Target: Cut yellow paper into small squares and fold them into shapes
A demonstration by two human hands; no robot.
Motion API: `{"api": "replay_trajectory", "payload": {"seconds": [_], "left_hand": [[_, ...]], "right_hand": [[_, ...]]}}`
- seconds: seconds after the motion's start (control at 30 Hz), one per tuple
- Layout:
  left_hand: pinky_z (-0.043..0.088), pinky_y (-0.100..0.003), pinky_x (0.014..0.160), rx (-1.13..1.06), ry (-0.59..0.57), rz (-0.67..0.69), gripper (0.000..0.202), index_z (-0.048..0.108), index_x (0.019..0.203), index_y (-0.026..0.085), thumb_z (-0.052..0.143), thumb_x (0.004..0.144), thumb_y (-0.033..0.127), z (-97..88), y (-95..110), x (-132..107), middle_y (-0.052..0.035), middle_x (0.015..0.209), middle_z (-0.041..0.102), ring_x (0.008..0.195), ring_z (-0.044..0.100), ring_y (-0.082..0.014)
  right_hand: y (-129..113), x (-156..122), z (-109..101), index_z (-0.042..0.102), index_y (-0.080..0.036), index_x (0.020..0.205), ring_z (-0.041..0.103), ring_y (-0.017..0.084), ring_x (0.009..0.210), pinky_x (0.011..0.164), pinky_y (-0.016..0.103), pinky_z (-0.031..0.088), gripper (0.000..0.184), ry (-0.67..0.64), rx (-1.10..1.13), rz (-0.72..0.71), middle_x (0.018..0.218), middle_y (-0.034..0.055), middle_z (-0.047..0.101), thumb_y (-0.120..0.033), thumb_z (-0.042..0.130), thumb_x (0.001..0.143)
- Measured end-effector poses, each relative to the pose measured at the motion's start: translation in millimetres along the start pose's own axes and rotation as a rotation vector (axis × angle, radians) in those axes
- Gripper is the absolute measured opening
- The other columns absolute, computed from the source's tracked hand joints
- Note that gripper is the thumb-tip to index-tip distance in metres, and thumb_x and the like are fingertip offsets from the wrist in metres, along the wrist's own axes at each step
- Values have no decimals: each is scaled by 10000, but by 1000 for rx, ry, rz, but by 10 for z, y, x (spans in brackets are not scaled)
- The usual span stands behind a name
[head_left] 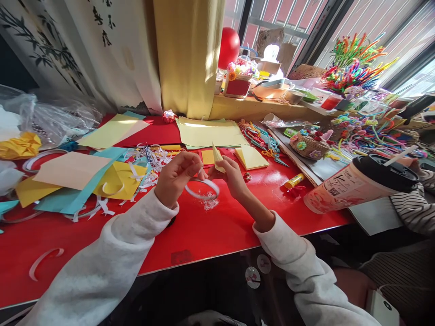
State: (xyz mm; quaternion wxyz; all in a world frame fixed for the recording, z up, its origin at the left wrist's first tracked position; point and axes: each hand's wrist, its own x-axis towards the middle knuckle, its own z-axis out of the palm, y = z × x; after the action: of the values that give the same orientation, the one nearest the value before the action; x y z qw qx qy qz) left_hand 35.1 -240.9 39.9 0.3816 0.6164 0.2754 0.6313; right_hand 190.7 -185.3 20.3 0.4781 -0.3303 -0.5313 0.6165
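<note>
My left hand is closed, its thumb and fingertips pinched at the near end of a curled white strip. The strip hangs in a loop between both hands, above the red table. In my right hand a small folded piece of yellow paper stands upright, gripped by the fingers. The two sets of fingertips almost meet; whether they touch is hidden. A little heap of white bits lies below the loop. Just beyond my right hand is a pad of pale yellow paper.
A tilted drink cup with a straw and a glue stick are on the right. Coloured sheets and white scraps cover the left. Scissors lie at the back; another person's striped sleeve shows far right.
</note>
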Motion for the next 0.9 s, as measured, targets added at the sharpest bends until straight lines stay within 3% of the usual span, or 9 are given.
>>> {"api": "replay_trajectory", "payload": {"seconds": [0.07, 0.13, 0.3, 0.47, 0.6, 0.73, 0.9], "left_hand": [[464, -254, 620, -5, 40, -50, 73, 633, 861, 188, 593, 826, 237, -31, 29, 27, 21, 595, 565, 588, 565, -112], [451, -242, 609, 22, 35, -118, 140, 681, 905, 191, 580, 832, 257, -79, 68, 54, 9, 626, 574, 590, 551, -104], [449, -243, 587, 61, -71, -259, 299, 658, 1090, 196, 570, 828, 309, -235, 125, 102, -34, 801, 651, 599, 542, -105], [450, -226, 588, 91, -178, -370, 423, 564, 1213, 199, 581, 816, 343, -287, 64, 127, -43, 845, 672, 596, 526, -91], [492, -242, 685, 151, -166, -422, 422, 612, 1115, 172, 678, 730, 331, -214, -23, 112, -51, 893, 657, 770, 590, -131], [510, -305, 814, 51, -193, -492, 343, 666, 1008, 174, 693, 714, 350, -162, -70, 82, -62, 995, 663, 926, 610, -181], [503, -331, 888, -30, -144, -545, 368, 666, 1012, 173, 738, 667, 280, -185, -85, 78, -48, 989, 674, 945, 619, -174]], "right_hand": [[0, 14, -13, 499, -163, 712, 624, 115, 634, 661, 272, 539, 85, 28, -3, -42, 705, 6, 637, -236, 528, 744], [-10, 30, -43, 528, -154, 730, 647, 128, 729, 709, 280, 548, 87, 50, -37, -75, 783, 20, 648, -233, 563, 737], [-60, 55, -112, 445, -180, 734, 660, 132, 616, 619, 278, 551, 223, 28, -52, -61, 732, -12, 654, -233, 658, 694], [-79, 63, -112, 566, -149, 795, 648, 128, 606, 509, 210, 505, 219, -33, -149, -17, 736, 30, 663, -300, 683, 687], [-54, 81, -116, 600, -138, 867, 607, 107, 532, 464, 195, 466, 301, -23, -173, -32, 642, 13, 642, -335, 706, 666], [-28, 92, -138, 549, -171, 974, 566, 98, 466, 467, 207, 460, 400, 59, -147, -81, 533, -50, 583, -327, 724, 650], [-32, 94, -170, 597, -177, 1024, 627, 112, 595, 581, 230, 508, 380, 38, -122, -77, 664, -16, 622, -332, 685, 689]]}}
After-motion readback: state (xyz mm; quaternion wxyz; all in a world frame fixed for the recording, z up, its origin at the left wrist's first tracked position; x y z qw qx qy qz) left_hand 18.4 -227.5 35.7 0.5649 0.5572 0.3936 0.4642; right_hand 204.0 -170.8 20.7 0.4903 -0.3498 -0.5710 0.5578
